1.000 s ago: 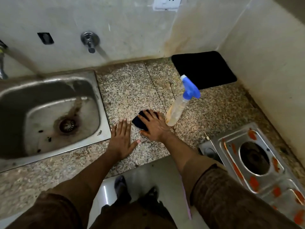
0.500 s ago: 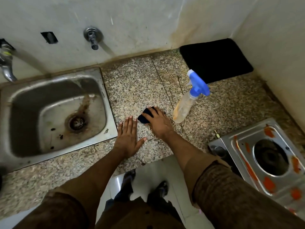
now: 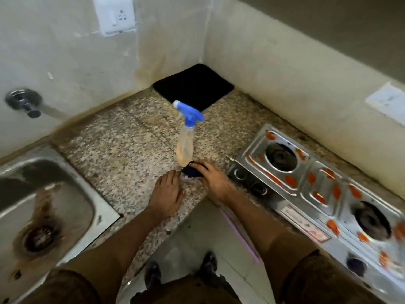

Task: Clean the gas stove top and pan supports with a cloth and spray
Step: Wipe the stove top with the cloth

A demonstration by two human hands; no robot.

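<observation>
A two-burner steel gas stove [image 3: 311, 178] with orange stains stands on the counter at the right; no pan supports sit on its burners. A clear spray bottle [image 3: 185, 145] with a blue trigger head stands upright mid-counter. Right in front of it lies a small dark blue cloth [image 3: 191, 172]. My right hand [image 3: 215, 181] lies over the cloth with its fingers curled round it. My left hand [image 3: 167, 194] rests flat on the granite just left of the cloth, holding nothing.
A stained steel sink [image 3: 43, 205] is set into the counter at the left, with a wall tap [image 3: 24, 102] above it. A black mat [image 3: 192, 87] lies in the back corner. Walls close off the back and right. The counter's front edge runs under my wrists.
The view has swung right, showing more of the stove. My right hand's fingers have curled round the cloth close to the bottle. My left hand stays flat on the counter.
</observation>
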